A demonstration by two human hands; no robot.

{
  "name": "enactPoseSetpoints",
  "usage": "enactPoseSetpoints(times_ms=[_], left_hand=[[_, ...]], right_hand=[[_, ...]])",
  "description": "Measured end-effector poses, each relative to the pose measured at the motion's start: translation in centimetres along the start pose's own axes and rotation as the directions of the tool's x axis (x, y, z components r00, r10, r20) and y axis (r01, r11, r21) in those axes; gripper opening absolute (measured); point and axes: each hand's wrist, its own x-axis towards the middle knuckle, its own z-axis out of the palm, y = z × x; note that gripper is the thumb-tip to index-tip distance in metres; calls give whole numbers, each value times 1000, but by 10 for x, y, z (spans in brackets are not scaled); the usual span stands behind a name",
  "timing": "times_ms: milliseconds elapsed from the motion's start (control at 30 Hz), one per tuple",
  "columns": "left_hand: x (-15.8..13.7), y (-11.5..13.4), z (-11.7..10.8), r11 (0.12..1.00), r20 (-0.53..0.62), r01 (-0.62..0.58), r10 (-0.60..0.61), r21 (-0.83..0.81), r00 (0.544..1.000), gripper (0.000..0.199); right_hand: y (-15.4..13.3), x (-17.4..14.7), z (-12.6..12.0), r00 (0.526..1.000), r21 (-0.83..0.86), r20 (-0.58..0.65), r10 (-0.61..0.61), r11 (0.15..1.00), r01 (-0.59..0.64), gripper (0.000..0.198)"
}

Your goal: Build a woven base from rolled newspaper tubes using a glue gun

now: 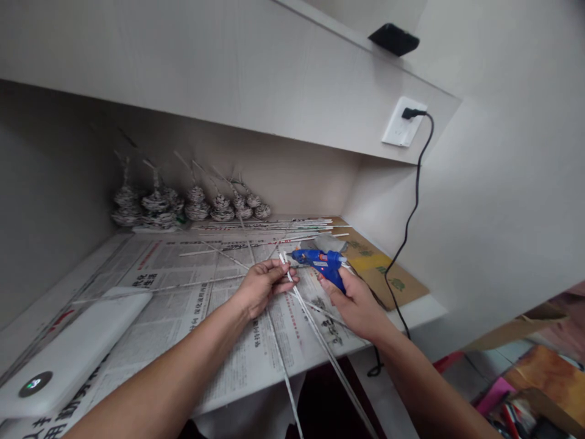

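My left hand (265,283) pinches several thin rolled-newspaper sticks (311,320) where they cross and bend together. The long sticks fan out from the fingers, some reaching left over the newspaper and others hanging past the table's front edge. In my right hand (359,299) is a blue hot glue gun (322,262), gripped by its handle. Its nozzle points left, close to the bent stick ends at my left fingertips. Whether the tip touches the paper I cannot tell.
Woven paper gourds (196,204) stand along the back wall. Loose paper sticks (269,227) lie before them, beside flattened cardboard (384,274). A white device (86,344) lies on the newspaper (183,317) at left. A black cord (417,189) hangs from the wall socket (402,125).
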Motion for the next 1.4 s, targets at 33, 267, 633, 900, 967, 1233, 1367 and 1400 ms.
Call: enactPoseSetpoints(times_ms=[33,267,633,900,967,1233,1367,1400], left_hand=[[0,0,0,1000,0,0,0,-1,1000,10],[0,0,-1,1000,9,-2,2,-3,1000,8],[1,0,-1,999,-17,9,-9,-41,1000,12],[-3,1,3,999,-28,32,-32,-26,999,8],[-2,0,2,999,-22,36,-36,-19,999,7],[1,-1,-3,999,-27,47,-46,13,999,9],[1,-1,-3,998,-24,53,-52,21,998,11],[1,-2,-4,998,-21,54,-53,21,998,11]], right_hand=[[0,0,0,1000,-1,-1,0,1000,0,22],[0,-3,0,999,41,28,-34,999,33,28],[71,0,-37,996,-476,-85,9,878,-49,37],[139,9,-101,970,-823,-145,193,521,-226,40],[145,14,-104,965,-799,-149,216,549,-246,41],[158,34,-77,981,-812,-125,146,553,-186,41],[174,50,-76,980,-839,-121,160,511,-188,39],[177,54,-76,977,-842,-127,172,502,-197,39]])
